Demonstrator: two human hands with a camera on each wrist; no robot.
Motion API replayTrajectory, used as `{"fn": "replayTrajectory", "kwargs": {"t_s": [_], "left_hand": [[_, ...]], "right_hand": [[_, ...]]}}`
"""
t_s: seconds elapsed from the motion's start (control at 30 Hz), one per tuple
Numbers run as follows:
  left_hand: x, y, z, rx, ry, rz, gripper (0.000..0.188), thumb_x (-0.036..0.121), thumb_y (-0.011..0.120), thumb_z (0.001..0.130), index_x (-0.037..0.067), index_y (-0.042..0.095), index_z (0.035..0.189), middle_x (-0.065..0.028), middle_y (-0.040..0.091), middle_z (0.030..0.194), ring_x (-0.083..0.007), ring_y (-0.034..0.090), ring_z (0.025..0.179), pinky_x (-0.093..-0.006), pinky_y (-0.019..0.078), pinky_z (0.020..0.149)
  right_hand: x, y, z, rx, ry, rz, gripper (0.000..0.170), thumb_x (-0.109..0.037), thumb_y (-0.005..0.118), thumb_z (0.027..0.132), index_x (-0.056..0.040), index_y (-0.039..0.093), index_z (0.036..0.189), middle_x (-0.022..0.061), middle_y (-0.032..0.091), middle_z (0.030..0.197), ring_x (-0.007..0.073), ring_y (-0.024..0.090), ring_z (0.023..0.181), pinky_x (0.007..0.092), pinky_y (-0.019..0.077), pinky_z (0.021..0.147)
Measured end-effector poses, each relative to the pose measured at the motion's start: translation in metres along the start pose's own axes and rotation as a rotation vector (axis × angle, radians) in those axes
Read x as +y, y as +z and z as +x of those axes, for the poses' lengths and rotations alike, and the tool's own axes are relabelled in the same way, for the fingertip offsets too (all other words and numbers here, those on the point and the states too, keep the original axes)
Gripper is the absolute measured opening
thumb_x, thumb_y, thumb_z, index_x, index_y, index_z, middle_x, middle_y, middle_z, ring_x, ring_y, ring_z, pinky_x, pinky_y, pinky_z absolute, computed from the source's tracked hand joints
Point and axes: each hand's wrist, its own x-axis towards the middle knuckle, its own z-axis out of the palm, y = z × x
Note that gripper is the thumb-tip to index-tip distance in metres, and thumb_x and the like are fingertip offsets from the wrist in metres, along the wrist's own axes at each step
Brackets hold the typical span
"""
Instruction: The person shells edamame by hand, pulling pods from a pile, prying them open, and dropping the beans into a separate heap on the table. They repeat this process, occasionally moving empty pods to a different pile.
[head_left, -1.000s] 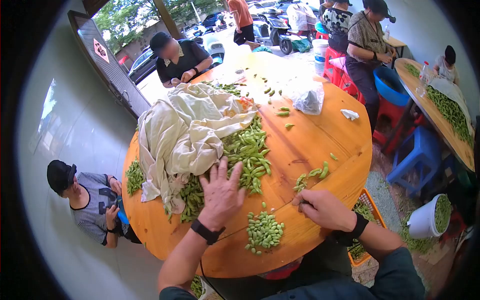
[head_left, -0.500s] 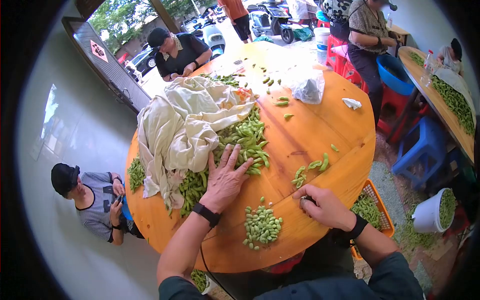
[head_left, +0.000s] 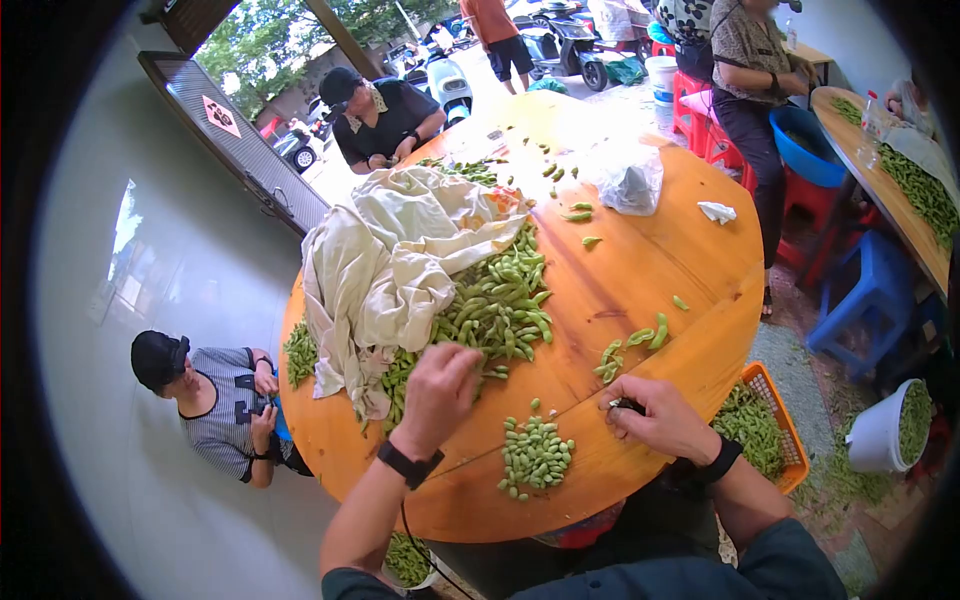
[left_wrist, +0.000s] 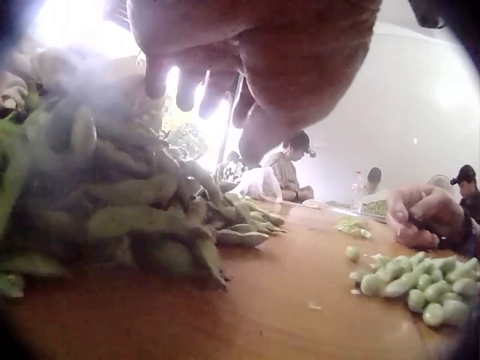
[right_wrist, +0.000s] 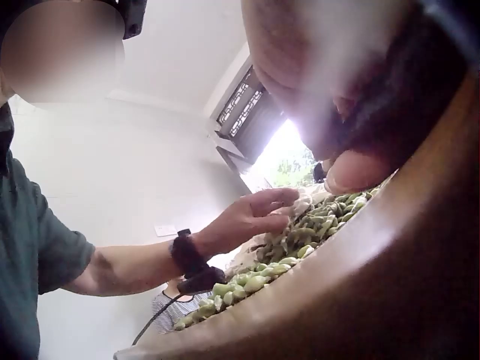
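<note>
Held the left hand slack-fingered, apparently empty, over the pods heaped beside the cloth; curled the right hand round a small dark object; called for lifting one pod lightly, clear of the shelled beans

Passage is offered over bare middle of counter, between pod heap and loose pods at right. Left side is blocked by cloth; near middle is obstructed by shelled beans, far side by plastic bag.
</note>
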Motion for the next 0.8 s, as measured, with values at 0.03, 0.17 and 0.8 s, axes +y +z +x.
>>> {"fn": "replayTrajectory", "kwargs": {"t_s": [0.03,0.17,0.8], "left_hand": [[0.007,-0.001,-0.004,0.001,0.001,0.005,0.025,0.009,0.069,0.078,0.005,0.064,0.102,-0.012,0.061,0.094,-0.0322,0.062,0.086,-0.0409,0.0514,0.073],[0.013,0.005,-0.024,-0.242,-0.098,0.041,0.013,0.005,0.064,0.08,0.005,0.062,0.093,-0.0114,0.056,0.083,-0.0317,0.061,0.071,-0.0387,0.051,0.059],[0.025,0.044,0.026,-0.201,-0.147,-0.028,0.008,0.009,0.062,0.087,0.007,0.063,0.094,-0.011,0.059,0.087,-0.0335,0.063,0.074,-0.0408,0.0501,0.063]], "right_hand": [[0.001,0.001,0.0,-0.001,-0.005,0.002,0.012,-0.002,0.056,0.09,0.0013,0.059,0.102,0.0032,0.062,0.08,0.0088,0.062,0.069,0.0243,0.0524,0.063],[-0.001,0.002,0.0,0.025,-0.005,0.08,0.014,-0.005,0.056,0.087,0.001,0.061,0.098,0.0068,0.063,0.073,0.0121,0.061,0.063,0.0276,0.0492,0.059],[0.003,-0.004,-0.002,-0.033,-0.048,-0.012,0.016,-0.003,0.056,0.091,-0.0022,0.061,0.106,0.0014,0.065,0.084,0.0069,0.062,0.071,0.0225,0.0534,0.065]]}}
